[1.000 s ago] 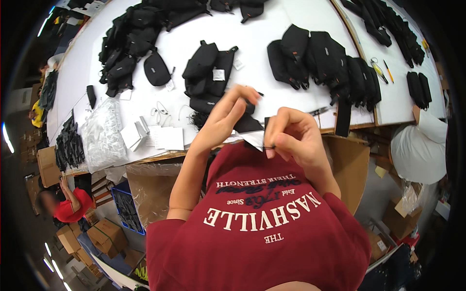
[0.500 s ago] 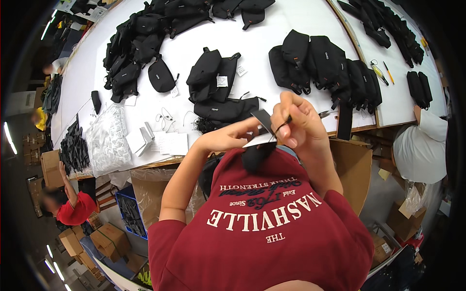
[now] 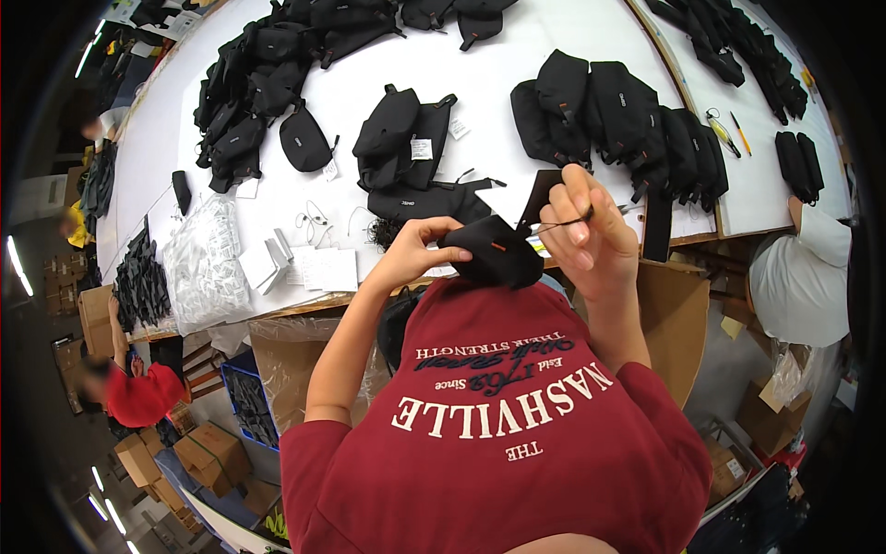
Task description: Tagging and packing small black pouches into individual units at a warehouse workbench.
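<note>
Head view: your left hand (image 3: 415, 254) grips a small black pouch (image 3: 489, 254) at frame centre, right over the white table's (image 3: 572, 55) near edge. Your right hand (image 3: 586, 231) pinches its thin black cord (image 3: 554, 224). Bare tabletop lies just above; black waist bags (image 3: 406, 138) beyond.

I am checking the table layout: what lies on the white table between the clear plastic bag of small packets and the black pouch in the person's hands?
In the head view, white cards and thin cords lie between the plastic bag and the black pouch.
</note>
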`<state>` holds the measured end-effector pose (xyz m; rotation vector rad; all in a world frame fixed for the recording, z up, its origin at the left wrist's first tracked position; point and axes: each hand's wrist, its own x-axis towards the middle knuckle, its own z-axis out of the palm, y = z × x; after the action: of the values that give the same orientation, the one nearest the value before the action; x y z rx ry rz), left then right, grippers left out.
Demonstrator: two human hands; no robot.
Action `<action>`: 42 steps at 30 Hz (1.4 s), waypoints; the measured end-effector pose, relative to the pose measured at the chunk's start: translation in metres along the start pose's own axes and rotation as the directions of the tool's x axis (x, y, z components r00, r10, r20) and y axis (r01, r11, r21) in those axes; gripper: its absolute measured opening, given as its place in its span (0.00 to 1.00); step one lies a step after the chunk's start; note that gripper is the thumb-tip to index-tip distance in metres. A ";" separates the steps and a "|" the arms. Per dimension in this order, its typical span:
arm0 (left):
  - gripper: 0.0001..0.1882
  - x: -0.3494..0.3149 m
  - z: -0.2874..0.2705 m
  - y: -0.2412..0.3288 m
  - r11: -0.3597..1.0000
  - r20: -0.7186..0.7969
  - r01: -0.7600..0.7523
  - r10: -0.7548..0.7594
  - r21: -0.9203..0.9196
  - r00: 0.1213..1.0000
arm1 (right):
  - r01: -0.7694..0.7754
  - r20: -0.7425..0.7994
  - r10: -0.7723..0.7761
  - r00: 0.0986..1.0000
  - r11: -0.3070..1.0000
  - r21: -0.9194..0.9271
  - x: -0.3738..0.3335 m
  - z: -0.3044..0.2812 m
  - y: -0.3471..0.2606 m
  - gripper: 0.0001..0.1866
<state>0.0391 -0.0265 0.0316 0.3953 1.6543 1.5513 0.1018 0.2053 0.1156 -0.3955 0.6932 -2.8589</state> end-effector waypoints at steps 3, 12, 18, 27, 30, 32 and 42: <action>0.10 -0.001 0.002 -0.004 0.995 -0.040 -0.096 0.097 0.027 0.994 | 0.025 0.006 -0.025 1.000 1.000 0.001 -0.003 -0.003 -0.002 0.10; 0.08 -0.014 0.005 0.008 0.994 -0.157 -0.104 0.101 -0.017 0.983 | 0.266 0.091 -0.250 0.964 0.899 -0.347 -0.012 -0.024 -0.017 0.11; 0.29 -0.035 -0.004 0.033 0.947 0.163 0.017 0.038 -0.321 0.986 | -0.258 -0.126 0.265 0.956 0.557 -0.790 -0.014 -0.028 0.014 0.36; 0.23 -0.020 0.001 -0.004 0.771 0.227 0.006 0.180 -0.637 0.957 | -0.074 -0.042 0.063 0.997 0.739 -0.670 0.005 -0.068 0.038 0.39; 0.24 -0.012 0.015 0.008 0.739 0.232 0.029 0.174 -0.673 0.957 | -0.103 -0.054 0.104 0.993 0.554 -0.826 0.014 -0.056 0.038 0.36; 0.26 -0.009 0.024 0.018 0.747 0.223 0.020 0.173 -0.664 0.959 | -0.183 -0.158 0.096 0.983 0.635 -0.750 0.022 -0.039 0.043 0.27; 0.25 -0.041 -0.037 0.028 0.871 -0.181 -0.206 0.137 -0.447 0.974 | -0.230 -0.254 0.135 0.958 0.888 -0.397 -0.029 -0.096 -0.015 0.29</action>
<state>0.0293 -0.0757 0.0683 0.1787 1.3130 2.0869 0.0995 0.2659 0.0340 -0.0561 1.3280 -2.5789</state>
